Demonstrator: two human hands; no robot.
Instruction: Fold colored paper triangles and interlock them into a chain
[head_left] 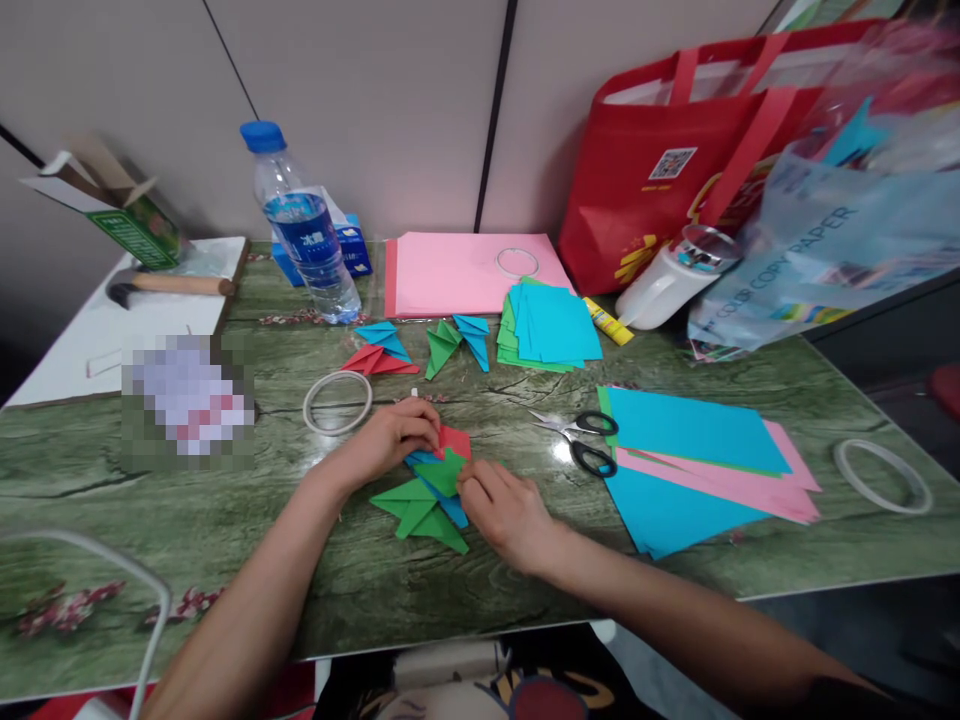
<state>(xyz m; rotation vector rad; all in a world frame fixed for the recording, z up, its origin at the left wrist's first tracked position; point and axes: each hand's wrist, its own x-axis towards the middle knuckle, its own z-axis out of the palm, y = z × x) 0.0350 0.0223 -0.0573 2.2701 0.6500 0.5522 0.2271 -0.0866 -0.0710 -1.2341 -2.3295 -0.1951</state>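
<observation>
A folded paper piece (439,485) in green, blue and red layers lies between my two hands at the middle of the table. My left hand (401,435) is closed on its upper left side, by the red and blue layers. On the right side, my right hand (506,510) pinches the edge near the green layer. The fingertips partly hide how the layers join. Past my hands lie several loose folded pieces: a red one (379,360), a blue one (471,338) and a green one (442,345).
Scissors (574,435) lie right of my hands, beside coloured paper sheets (697,430). A tape roll (337,403) sits left. Behind stand a water bottle (307,235), cut squares (555,322), a white mug (656,290) and a red bag (637,170). A hammer (169,284) lies far left.
</observation>
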